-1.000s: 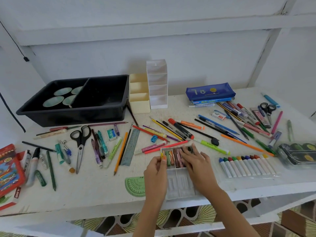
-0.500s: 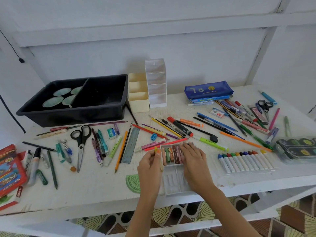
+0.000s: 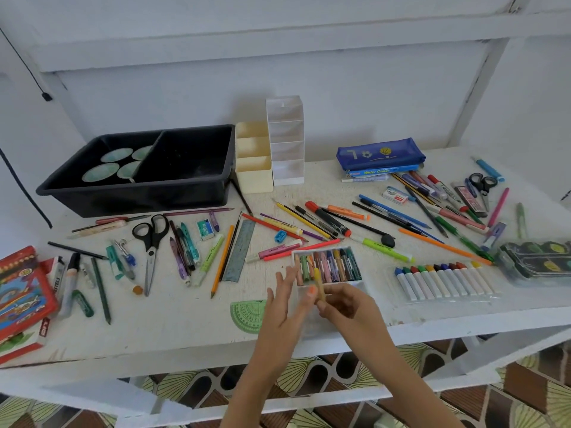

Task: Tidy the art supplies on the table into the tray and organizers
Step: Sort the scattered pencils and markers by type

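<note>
Nearest us, above the front edge of the tabletop (image 3: 173,329), our 2 hands are close together. Our right hand (image 3: 347,304) pinches the near end of a yellow oil pastel (image 3: 318,281) between thumb and fingers. Our left hand (image 3: 282,307) is spread with straight fingers just left of it, holding nothing, and blur hides whether it touches the stick. The pastel's long axis runs near to far, and its free end points away from us and overlaps the pastel box (image 3: 346,282), which lies just beyond the hands. The sticks in that box lie along the same axis, so we judge the coming move to be a short push forward by the right hand, the nearer of the 2, with no turning. Well apart, at the far left, stand the black tray (image 3: 139,197), the cream organizer (image 3: 254,180) and the white organizer (image 3: 285,171).
</note>
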The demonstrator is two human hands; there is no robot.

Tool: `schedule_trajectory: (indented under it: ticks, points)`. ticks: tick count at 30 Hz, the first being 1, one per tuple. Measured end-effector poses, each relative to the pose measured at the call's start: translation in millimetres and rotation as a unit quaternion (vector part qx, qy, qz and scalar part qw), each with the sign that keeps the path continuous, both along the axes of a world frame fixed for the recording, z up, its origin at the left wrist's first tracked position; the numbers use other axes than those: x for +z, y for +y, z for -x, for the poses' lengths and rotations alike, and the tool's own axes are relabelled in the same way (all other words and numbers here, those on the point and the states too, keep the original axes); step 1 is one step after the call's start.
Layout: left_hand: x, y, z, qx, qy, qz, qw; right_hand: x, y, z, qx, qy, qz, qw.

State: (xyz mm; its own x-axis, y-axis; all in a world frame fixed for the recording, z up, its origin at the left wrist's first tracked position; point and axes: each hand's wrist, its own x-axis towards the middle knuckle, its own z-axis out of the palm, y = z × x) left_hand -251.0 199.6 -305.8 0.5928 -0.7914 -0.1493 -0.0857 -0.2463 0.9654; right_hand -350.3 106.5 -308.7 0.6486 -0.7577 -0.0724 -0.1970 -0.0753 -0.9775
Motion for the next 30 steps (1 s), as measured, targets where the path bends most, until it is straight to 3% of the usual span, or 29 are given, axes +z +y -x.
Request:
schedule_trajectory:
  ticks: [5,9,17,24,27,30]
  points:
    - [-3.6,20.9,-6.4,-0.153,-0.177,-0.107,0.966,4.6,2.4,8.7,-0.033,-0.008,-0.014,0.999]
    - [-21.9,20.4,-7.5,-0.122,-0.158,-0.067,0.978,4.4,5.0,5.7,0.009,-0.008,0.032,0.999]
    - [-40.4,16.8,-7.8,-0.105,-0.234,-0.028,0.966,-9.7,4.3,-9.4,0.005,0.047,0.14,0.989]
    - [-54.7,13.8,-9.7,-0.095,-0.281,-0.016,0.955,-27.8,9.7,-16.8,0.017,0.122,0.294,0.948]
    - [-55.7,13.4,-9.7,-0.097,-0.291,-0.015,0.952,-36.9,13.0,-15.3,-0.015,0.085,0.322,0.943]
    - [-58.1,12.3,-10.6,-0.102,-0.31,-0.027,0.945,-43.6,15.3,-11.9,-0.014,0.07,0.402,0.913]
